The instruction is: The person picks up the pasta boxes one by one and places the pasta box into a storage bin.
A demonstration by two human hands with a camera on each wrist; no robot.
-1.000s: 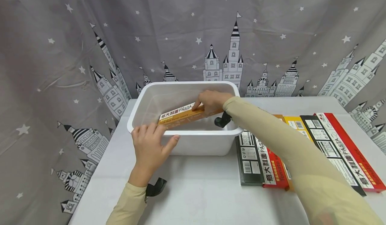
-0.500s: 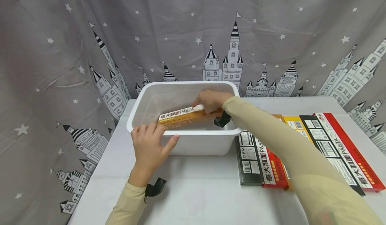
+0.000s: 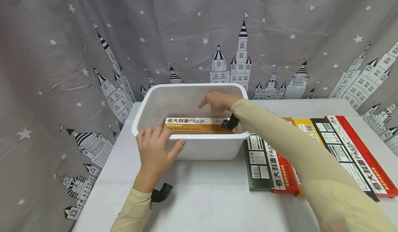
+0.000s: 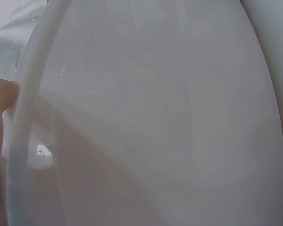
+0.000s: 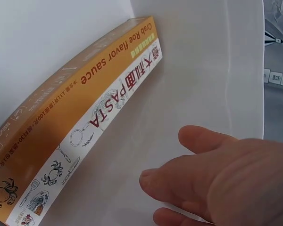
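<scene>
Your left grip holds the near rim of the white tub towards its left end, fingers hooked over the edge and thumb spread along the outer wall, presumably to keep the tub from sliding on the surface during work inside it. Your right grip is over the right half of the tub, fingers loosely spread and pinching nothing; the right wrist view shows a gap between them and the crab roe pasta box. That box is inside the tub, its length running left to right close along the near wall, with the white-and-orange printing in your sight. Lying parallel to that wall probably suits its long shape, since it takes up little of the tub's width; whether it touches the wall you cannot tell from here. Right of the tub, more pasta boxes lie side by side on the surface, partly hidden under your right sleeve, a placement that seems to keep them within that arm's reach.
</scene>
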